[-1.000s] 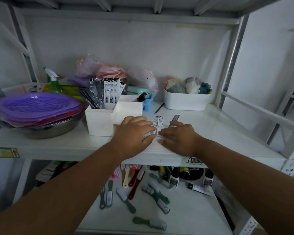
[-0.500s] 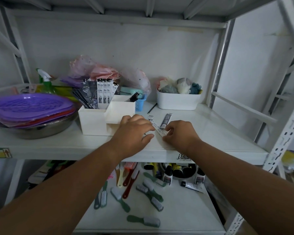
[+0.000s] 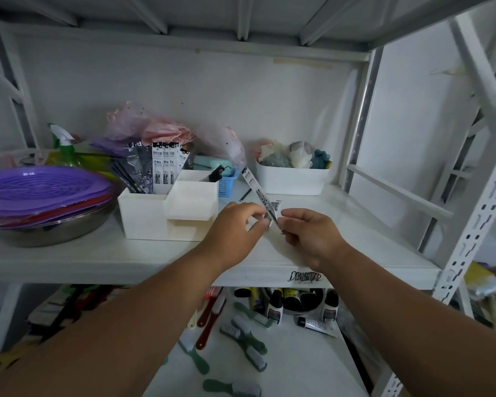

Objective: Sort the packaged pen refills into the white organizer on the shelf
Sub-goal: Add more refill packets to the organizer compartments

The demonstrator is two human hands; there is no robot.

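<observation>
A slim black-and-white refill packet (image 3: 257, 191) tilts up off the shelf, its top leaning back left. My right hand (image 3: 309, 236) pinches its lower end, and my left hand (image 3: 235, 227) pinches it from the other side. Another packet (image 3: 276, 204) lies flat on the shelf just behind the hands, mostly hidden. The white organizer (image 3: 166, 216) stands to the left of my hands, with several packets (image 3: 162, 164) upright in its back left compartment and dark ones (image 3: 129, 176) leaning beside them.
A steel bowl with purple and red lids (image 3: 40, 196) sits far left. A white bin of soft items (image 3: 292, 179) stands at the back right, a small blue basket (image 3: 226, 184) behind the organizer. Brushes (image 3: 241, 333) and tubes lie on the lower shelf.
Both hands were lying flat on the packets on the shelf. They have since pinched one packet and raised it, so it now stands tilted above the shelf.
</observation>
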